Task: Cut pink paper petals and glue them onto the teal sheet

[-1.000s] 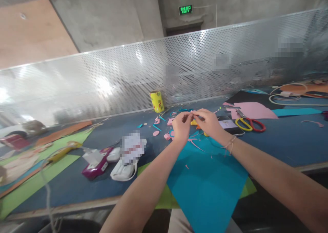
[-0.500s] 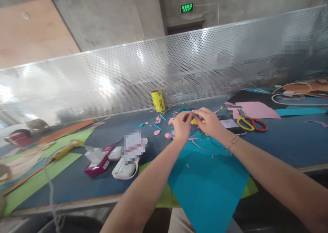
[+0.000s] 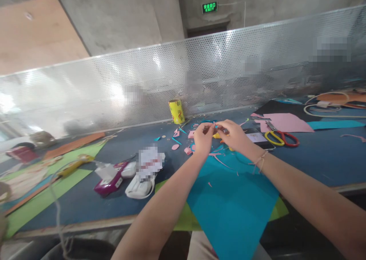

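Note:
My left hand point(image 3: 203, 138) and my right hand point(image 3: 233, 135) meet fingertip to fingertip above the blue table point(image 3: 314, 157). Both pinch a small thin piece between them; it is too small to name. Under my wrists lies a large teal paper sheet point(image 3: 228, 206) that hangs over the table's front edge. Pink and teal paper scraps point(image 3: 183, 142) are scattered just beyond my left hand. A phone point(image 3: 257, 138) lies right of my right hand.
Scissors with yellow and red handles point(image 3: 281, 137) lie on the right by a pink sheet point(image 3: 286, 122). A yellow roll point(image 3: 176, 111) stands against the perforated metal screen point(image 3: 114, 92). A purple box point(image 3: 110, 183), white items point(image 3: 140, 185) and green sheets point(image 3: 42, 199) lie to the left.
Both hands have stayed together with the pinch kept; the fingers have shifted slightly. The view has drifted a little.

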Available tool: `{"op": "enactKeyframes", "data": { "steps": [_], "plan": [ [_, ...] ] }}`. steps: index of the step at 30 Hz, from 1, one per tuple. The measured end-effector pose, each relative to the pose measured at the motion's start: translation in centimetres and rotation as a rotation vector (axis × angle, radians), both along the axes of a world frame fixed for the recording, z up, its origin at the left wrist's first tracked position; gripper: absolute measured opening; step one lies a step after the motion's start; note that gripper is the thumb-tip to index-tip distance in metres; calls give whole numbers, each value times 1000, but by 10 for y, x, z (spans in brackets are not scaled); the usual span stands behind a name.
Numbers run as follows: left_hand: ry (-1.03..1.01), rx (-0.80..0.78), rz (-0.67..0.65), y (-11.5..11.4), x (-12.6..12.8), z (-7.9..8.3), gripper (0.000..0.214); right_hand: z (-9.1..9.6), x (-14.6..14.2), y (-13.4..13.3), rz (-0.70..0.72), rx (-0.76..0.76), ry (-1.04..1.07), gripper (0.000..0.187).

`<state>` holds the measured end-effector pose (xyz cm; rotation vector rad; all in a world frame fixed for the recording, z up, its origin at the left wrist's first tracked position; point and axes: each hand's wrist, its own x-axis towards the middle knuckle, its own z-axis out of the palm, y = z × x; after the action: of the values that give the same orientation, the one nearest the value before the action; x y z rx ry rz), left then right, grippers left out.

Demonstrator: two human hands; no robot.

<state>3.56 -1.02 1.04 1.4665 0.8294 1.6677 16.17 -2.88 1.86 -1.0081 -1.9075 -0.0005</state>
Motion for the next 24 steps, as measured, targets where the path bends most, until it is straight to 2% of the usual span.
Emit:
{"op": "enactKeyframes", "data": {
  "steps": [3,10,16,19,21,24],
  "plan": [
    [-98,-79,-50,5,0,-1,9,-1,1,4,5,-101,114,25],
    [-206,-187,-45,10,-4,-1,6,-6,6,13,29,-226,192,24],
    [-177,-254,-30,17,-8,-4,2,-5,8,16,145,-520,401,24],
    [25,-274,-20,22,-13,-8,4,-2,10,16,204,-648,526,23],
    [279,-249,20,24,-16,-11,8,-1,11,15,227,-724,608,24],
    [639,-128,122,24,-19,-15,13,0,12,16,248,-804,685,24]
  ]
}}
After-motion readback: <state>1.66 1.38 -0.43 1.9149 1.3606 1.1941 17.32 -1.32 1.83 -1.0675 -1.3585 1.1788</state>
